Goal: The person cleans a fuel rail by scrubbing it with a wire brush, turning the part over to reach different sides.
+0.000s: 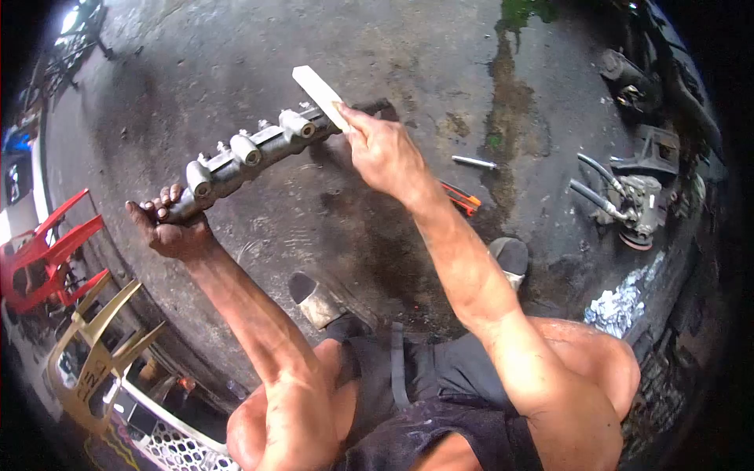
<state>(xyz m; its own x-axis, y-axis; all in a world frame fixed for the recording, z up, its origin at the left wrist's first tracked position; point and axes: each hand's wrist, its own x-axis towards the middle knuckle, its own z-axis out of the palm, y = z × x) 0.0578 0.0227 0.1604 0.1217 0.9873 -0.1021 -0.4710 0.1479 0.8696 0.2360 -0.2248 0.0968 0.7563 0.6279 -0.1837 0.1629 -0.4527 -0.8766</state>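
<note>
A long grey metal part [271,147], with several short hollow round bosses along one side, slants across the view above the floor. My left hand [179,228] is closed around its near left end, the fingertips curling over the top. In my right hand [382,149] is a flat white bar [316,88], gripped at its lower end between thumb and fingers. The bar crosses over the metal part near its far right end, which is partly hidden behind my right hand and the bar.
On the dark, stained floor lie an orange utility knife [469,199] and a slim silver tube [473,162]. To the right are a metal unit with hoses [640,206] and crumpled foil [618,308]. Red [59,247] and tan [93,365] plastic chairs stand left. My shoes [316,302] are below.
</note>
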